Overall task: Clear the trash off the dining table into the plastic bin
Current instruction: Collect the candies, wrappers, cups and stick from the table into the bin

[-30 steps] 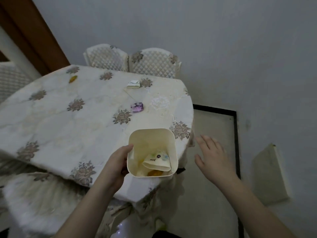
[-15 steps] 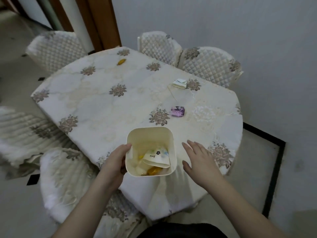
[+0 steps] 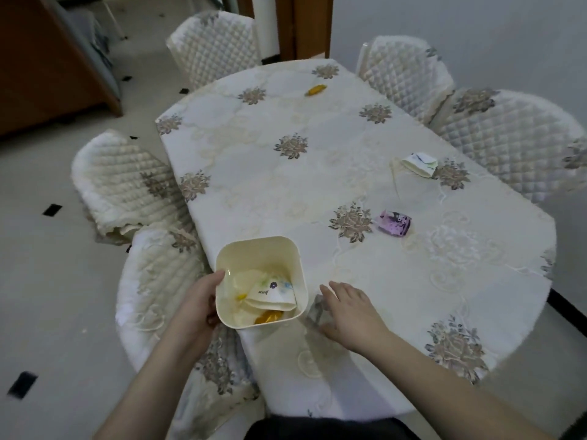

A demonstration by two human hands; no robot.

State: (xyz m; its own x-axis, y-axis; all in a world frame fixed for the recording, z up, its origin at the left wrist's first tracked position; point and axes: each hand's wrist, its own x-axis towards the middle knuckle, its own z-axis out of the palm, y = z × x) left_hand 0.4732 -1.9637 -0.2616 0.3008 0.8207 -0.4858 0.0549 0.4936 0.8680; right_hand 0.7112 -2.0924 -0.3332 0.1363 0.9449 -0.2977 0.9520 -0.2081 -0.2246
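My left hand (image 3: 198,304) grips the left wall of a cream plastic bin (image 3: 287,249), held at the table's near left edge. Inside it lie a folded paper cup and yellow wrappers. My right hand (image 3: 349,309) rests flat on the tablecloth just right of the bin, fingers apart, holding nothing. On the dining table (image 3: 254,192) lie a purple wrapper (image 3: 394,223) right of centre, a crumpled white paper (image 3: 420,164) farther back near the right edge, and a yellow wrapper (image 3: 315,89) at the far end.
Quilted white chairs surround the table: two on the left (image 3: 127,182), one at the far left (image 3: 216,42), two on the right (image 3: 508,138). A wooden cabinet (image 3: 47,58) stands at the far left. A grey wall runs along the right side.
The view has swung left, showing more of the table and the left chairs. My right hand has come down onto the tablecloth beside the bin. My left hand keeps hold of the bin.
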